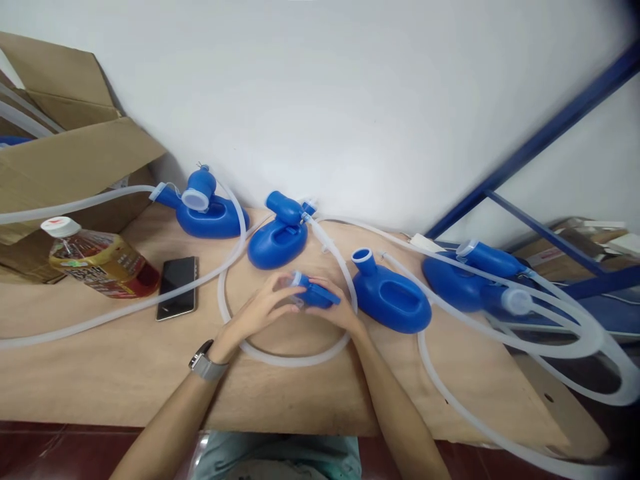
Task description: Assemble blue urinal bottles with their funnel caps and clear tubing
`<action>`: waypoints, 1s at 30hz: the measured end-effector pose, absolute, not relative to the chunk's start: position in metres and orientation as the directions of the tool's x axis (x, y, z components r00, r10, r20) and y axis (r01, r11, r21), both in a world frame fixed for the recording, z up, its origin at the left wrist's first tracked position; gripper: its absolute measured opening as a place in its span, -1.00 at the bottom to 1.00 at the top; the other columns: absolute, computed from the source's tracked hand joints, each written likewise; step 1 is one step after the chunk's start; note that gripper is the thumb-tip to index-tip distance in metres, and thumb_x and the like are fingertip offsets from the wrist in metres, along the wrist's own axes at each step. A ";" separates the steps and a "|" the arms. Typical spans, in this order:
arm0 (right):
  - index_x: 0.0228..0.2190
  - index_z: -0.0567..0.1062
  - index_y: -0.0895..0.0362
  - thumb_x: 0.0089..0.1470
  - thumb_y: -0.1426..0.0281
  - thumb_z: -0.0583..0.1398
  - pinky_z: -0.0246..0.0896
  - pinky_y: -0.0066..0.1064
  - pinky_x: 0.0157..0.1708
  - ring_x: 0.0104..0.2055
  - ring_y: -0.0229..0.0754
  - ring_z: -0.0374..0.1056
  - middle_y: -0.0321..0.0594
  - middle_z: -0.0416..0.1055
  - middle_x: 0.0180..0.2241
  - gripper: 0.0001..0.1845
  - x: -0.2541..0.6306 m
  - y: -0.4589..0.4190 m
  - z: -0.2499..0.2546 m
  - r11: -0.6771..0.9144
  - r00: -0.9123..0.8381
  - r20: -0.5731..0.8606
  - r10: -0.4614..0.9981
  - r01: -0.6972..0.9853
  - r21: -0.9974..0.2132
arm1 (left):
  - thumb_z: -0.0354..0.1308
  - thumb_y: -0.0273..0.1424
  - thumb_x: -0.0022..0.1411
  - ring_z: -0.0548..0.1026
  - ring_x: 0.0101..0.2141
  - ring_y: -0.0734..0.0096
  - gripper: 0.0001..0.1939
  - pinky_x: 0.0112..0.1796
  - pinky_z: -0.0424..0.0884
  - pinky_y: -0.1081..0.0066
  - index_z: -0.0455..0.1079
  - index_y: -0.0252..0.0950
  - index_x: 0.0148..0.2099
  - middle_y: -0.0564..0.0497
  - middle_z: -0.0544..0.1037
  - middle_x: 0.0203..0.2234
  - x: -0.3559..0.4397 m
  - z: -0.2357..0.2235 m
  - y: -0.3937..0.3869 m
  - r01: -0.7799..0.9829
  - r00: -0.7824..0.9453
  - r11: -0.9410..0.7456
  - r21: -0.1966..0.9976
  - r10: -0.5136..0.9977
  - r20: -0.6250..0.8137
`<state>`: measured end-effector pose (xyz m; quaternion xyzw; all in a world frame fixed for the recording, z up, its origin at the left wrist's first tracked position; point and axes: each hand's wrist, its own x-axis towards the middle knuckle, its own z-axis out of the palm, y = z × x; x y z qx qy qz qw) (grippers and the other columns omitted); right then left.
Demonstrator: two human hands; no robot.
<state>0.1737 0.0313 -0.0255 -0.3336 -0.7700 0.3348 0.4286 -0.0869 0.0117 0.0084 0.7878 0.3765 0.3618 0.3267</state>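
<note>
Between my two hands is a small blue plastic funnel piece point(318, 293) with a whitish, clear-looking end, held just above the table. My left hand point(270, 303) pinches its whitish end between thumb and fingers. My right hand point(339, 313) is wrapped round its other end; part of the piece is hidden by the fingers. To the right of my right hand, a blue urinal bottle point(393, 300) lies on its side with its neck uncapped. A translucent hose point(295, 361) loops on the table around my hands. Behind them another blue urinal bottle point(277, 243) carries a blue funnel.
More blue urinal bottles stand at the left point(215, 219) and right point(450, 287), with hoses trailing. A phone point(177, 287), a drink bottle point(103, 260) and an open cardboard box point(75, 157) are on the left. A blue metal frame point(545, 137) rises at the right.
</note>
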 end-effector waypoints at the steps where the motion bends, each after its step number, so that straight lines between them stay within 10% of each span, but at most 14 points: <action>1: 0.18 0.50 -0.06 0.00 0.19 0.50 0.32 0.02 0.29 0.27 0.08 0.42 -0.07 0.47 0.22 -0.28 0.172 0.030 -0.024 0.540 -0.422 0.426 0.801 0.199 -0.818 | 0.29 -0.13 0.34 0.33 0.26 -0.07 -0.68 0.31 0.24 -0.05 0.61 -0.05 0.08 -0.16 0.39 0.24 -0.086 0.007 0.012 0.356 0.446 -0.520 0.776 0.825 0.348; 7: 0.19 0.47 -0.03 -0.06 0.15 0.52 0.42 -0.03 0.21 0.22 0.07 0.47 -0.08 0.52 0.17 -0.20 0.166 0.026 -0.027 0.466 -0.516 0.326 0.792 0.165 -0.869 | 0.23 -0.22 0.39 0.25 0.35 -0.02 -0.82 0.35 0.12 -0.01 0.51 -0.18 -0.24 -0.17 0.46 0.26 -0.067 0.013 0.003 0.145 0.463 -0.458 0.877 0.815 0.349; 11: 0.32 0.26 0.02 -0.06 0.18 0.53 0.47 -0.05 0.14 0.22 0.08 0.46 0.06 0.45 0.21 0.01 0.166 0.029 -0.037 0.453 -0.370 0.343 0.863 0.269 -0.850 | 0.23 -0.12 0.36 0.58 -0.08 0.16 -0.71 0.02 0.43 0.22 0.30 -0.18 -0.28 -0.10 0.65 -0.18 -0.059 0.017 0.001 -0.093 0.166 -0.142 0.986 0.974 0.156; 14: 0.24 0.38 0.06 0.15 0.27 0.40 0.55 -0.14 -0.02 0.03 0.00 0.54 -0.01 0.52 0.04 -0.33 0.162 0.029 -0.039 0.465 -0.326 0.358 0.875 0.362 -0.808 | 0.27 -0.11 0.32 0.51 -0.32 0.29 -0.68 -0.20 0.40 0.37 0.28 -0.18 -0.31 0.02 0.57 -0.41 -0.058 0.013 0.005 -0.098 0.013 -0.102 0.990 0.995 0.104; 18: 0.12 0.54 -0.01 0.25 0.36 0.30 0.53 -0.15 -0.02 -0.06 -0.06 0.54 -0.12 0.53 -0.03 -0.59 0.157 0.022 -0.032 0.512 -0.468 0.317 0.825 0.382 -0.769 | 0.34 -0.20 0.26 0.44 -0.35 0.35 -0.74 -0.28 0.33 0.43 0.37 -0.22 -0.32 0.05 0.53 -0.40 -0.059 0.009 0.009 -0.026 0.017 -0.108 0.994 0.994 0.108; 30: 0.17 0.36 0.07 0.00 0.03 0.47 0.30 0.08 0.27 0.29 0.14 0.33 0.09 0.28 0.24 -0.18 0.152 0.011 -0.036 0.654 -0.398 0.520 0.756 0.474 -0.589 | 0.43 -0.27 0.18 0.48 0.18 -0.03 -0.58 0.25 0.31 0.17 0.59 -0.15 0.09 -0.11 0.61 0.13 -0.067 0.021 0.004 -0.050 0.237 -0.056 0.997 0.969 0.066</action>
